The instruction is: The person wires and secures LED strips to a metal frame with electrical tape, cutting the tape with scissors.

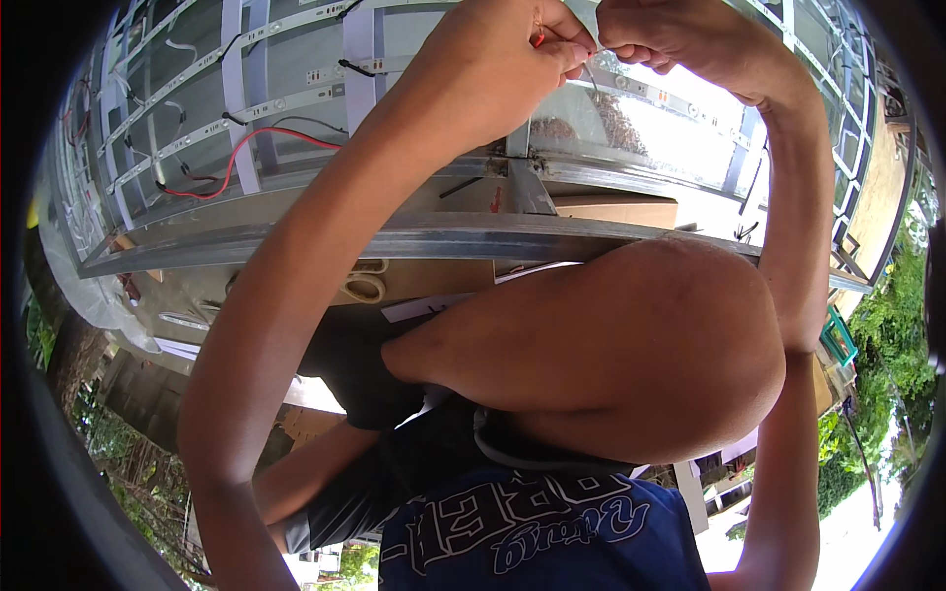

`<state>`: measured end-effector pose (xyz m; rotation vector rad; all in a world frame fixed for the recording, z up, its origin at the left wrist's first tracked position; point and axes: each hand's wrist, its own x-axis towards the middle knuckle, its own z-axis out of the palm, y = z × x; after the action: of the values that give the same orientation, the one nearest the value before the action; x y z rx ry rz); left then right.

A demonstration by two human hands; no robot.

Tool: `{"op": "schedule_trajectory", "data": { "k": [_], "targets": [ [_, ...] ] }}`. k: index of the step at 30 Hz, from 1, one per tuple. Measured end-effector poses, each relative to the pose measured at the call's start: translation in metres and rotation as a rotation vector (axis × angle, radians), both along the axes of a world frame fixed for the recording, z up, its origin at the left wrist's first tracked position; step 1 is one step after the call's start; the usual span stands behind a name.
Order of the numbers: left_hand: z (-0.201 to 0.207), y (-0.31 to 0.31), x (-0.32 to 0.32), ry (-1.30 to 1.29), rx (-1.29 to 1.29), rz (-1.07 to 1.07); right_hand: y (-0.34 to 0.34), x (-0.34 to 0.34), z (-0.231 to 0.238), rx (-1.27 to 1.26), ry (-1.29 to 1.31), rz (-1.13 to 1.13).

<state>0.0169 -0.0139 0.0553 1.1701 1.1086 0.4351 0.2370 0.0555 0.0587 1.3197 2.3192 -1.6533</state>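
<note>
At the top of the view, my left hand point(527, 59) is closed in a pinch on a thin wire. A small red piece point(538, 40) shows between its fingers, and a thin pale end point(592, 77) hangs below the fingertips. My right hand point(665, 34) is close beside it, with its fingers curled and pressed together. Whatever those fingers hold is hidden. Both hands are over a metal frame fitted with LED strips point(266, 103). A red wire point(235, 158) loops from one strip and passes behind my left forearm.
A metal frame bar point(424, 238) crosses in front of my raised knee point(680, 335). Black cable ties point(357, 68) stick up from the strips. Beneath the frame are scissors point(365, 286) and a cardboard piece point(621, 210). Clear plastic sheeting point(94, 295) lies at the left.
</note>
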Motion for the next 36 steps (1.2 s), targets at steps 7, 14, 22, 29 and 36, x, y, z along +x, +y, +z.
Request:
{"op": "schedule_trajectory", "data": {
  "k": [7,14,22,29,36],
  "targets": [
    [-0.014,0.007,-0.006,-0.020,-0.151,0.073,0.015,-0.010,0.011,0.341,-0.149,0.161],
    [-0.001,0.018,-0.027,-0.295,-0.467,-0.035,0.019,-0.009,-0.010,0.125,0.327,0.194],
    [-0.022,-0.001,-0.005,-0.025,-0.100,0.127,-0.001,-0.034,0.043,0.163,-0.052,0.127],
    [0.002,-0.009,0.008,0.258,0.355,0.059,0.003,-0.028,0.030,-0.184,-0.240,-0.070],
    [0.003,-0.009,-0.001,0.253,0.345,0.053,0.006,-0.027,0.021,-0.373,-0.124,-0.080]
  ]
}}
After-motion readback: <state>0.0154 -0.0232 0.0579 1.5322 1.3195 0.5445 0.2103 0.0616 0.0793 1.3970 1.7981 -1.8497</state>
